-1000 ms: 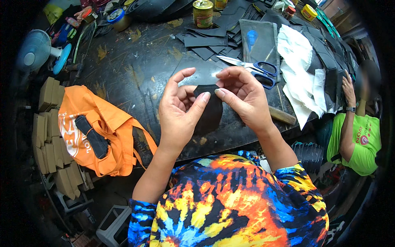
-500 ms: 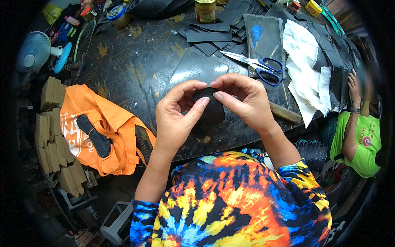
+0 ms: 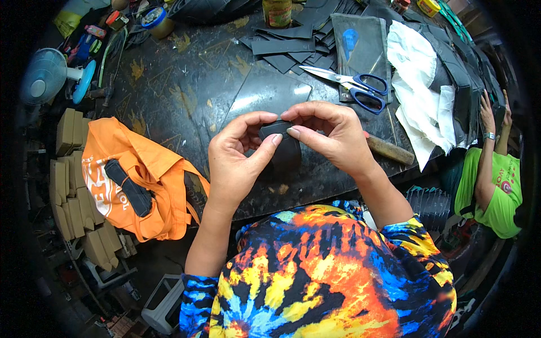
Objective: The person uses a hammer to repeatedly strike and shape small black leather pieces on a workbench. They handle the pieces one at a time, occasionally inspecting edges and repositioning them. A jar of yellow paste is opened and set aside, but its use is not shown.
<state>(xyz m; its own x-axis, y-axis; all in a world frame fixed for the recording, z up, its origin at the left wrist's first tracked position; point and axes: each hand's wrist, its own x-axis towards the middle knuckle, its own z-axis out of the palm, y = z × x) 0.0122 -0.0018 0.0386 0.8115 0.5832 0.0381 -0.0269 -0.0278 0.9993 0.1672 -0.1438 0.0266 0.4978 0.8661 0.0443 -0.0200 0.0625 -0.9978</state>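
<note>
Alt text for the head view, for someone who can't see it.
The left hand and right hand pinch a small black piece above a dark worktable. Scissors and white material lie at right; an orange bag, at left.

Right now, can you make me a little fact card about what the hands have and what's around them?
Left hand: pinches a black piece between thumb and fingers
Right hand: pinches the same black piece
Table: dark, shiny, with brownish marks
Scissors: blue handles, lying beyond the right hand
White sheet: crumpled, right of the scissors
Orange bag: on the left, a dark bundle on it
Fan: far left
Co-worker: green shirt, at right
</note>
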